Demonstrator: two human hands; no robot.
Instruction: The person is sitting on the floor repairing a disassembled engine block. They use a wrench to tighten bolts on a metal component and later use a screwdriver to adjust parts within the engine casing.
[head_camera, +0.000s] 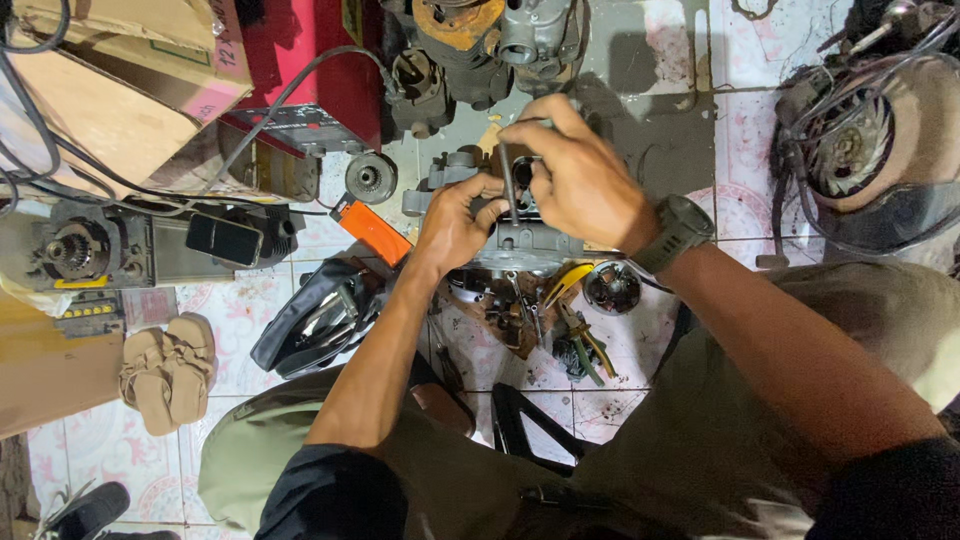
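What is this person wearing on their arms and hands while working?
Both hands, the left hand and the right hand, are bare, with no gloves. A dark, chunky wristwatch sits on the right wrist. Dark sleeves cover the upper arms only, leaving both forearms uncovered.

This is a small repair workshop set up on a tiled floor (700, 60). Greasy engine parts (470, 50) lie scattered about, with a round gear (371, 177), pliers with yellow-green handles (580, 345) and loose black cables (300, 90). Cardboard boxes (110, 90) and a red machine (310, 70) crowd one side, and a wheel hub (860, 140) lies on the other
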